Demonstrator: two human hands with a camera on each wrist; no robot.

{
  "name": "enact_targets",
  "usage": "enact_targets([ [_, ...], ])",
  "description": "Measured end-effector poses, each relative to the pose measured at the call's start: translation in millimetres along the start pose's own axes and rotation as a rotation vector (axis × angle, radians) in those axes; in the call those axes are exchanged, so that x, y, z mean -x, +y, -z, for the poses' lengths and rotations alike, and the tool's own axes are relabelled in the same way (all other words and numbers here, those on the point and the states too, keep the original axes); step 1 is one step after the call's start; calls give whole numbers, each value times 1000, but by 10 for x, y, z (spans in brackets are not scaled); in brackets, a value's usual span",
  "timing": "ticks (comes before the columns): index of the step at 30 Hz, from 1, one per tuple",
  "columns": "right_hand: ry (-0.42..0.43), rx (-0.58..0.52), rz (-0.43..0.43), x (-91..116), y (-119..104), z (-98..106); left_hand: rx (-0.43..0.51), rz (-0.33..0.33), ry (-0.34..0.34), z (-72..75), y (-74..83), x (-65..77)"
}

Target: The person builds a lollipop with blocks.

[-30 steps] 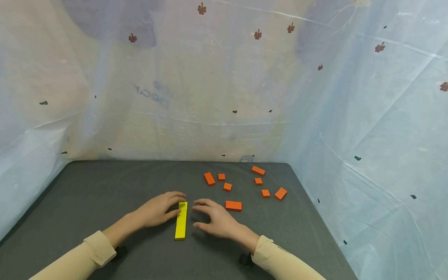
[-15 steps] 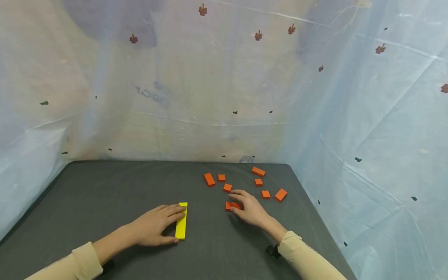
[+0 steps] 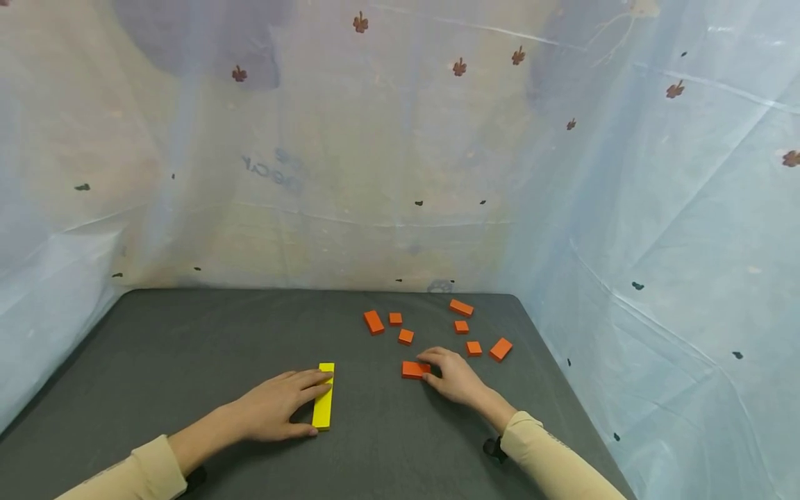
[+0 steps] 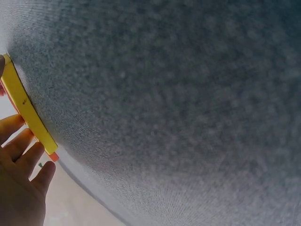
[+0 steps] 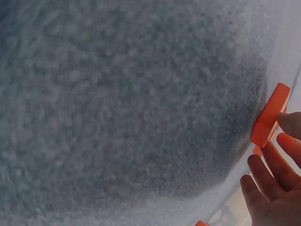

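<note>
A yellow strip lies lengthwise on the dark table, left of centre. My left hand rests on it, with fingertips across its upper part and the thumb at its near end. In the left wrist view the fingers reach fairly straight to the side of the yellow strip. To the right, my right hand pinches the right end of a flat orange block between thumb and index finger. The right wrist view has the thumb against this orange block, its other fingers spread.
Beyond the right hand lie several orange pieces, among them a rectangular block, a small square one and a block near the right edge. Translucent plastic sheeting hangs behind the table and along its right side.
My right hand has moved right from beside the yellow strip to the orange block and now pinches its right end. My left hand has spread along the strip, thumb lower.
</note>
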State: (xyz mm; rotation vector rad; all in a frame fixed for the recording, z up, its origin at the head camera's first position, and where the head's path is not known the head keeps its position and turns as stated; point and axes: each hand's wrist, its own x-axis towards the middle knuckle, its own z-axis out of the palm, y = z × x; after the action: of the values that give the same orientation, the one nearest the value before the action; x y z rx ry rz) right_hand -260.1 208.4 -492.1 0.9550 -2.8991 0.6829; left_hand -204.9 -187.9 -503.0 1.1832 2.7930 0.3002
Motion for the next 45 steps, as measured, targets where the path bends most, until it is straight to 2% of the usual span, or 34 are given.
enact_targets([
  [6, 2, 10, 15, 4, -1, -34, 6, -8, 1, -28, -20, 0],
  [12, 42, 10, 47, -43, -6, -28, -4, 5, 12, 7, -38, -14],
  [19, 76, -24, 56, -119, -62, -51, -7, -15, 22, 31, -48, -16],
  [25, 90, -86, 35, -298, -235, -85, 10, -6, -2, 43, -25, -28],
  [31, 69, -143, 31, -510, -429, -168, 24, 3, -26, 31, -9, -30],
  [37, 53, -148, 2, -730, -607, -247, 20, 19, -37, 28, -13, -49],
  [45, 12, -101, 18, -969, -778, -389, 10, 3, -21, 14, -12, -28],
])
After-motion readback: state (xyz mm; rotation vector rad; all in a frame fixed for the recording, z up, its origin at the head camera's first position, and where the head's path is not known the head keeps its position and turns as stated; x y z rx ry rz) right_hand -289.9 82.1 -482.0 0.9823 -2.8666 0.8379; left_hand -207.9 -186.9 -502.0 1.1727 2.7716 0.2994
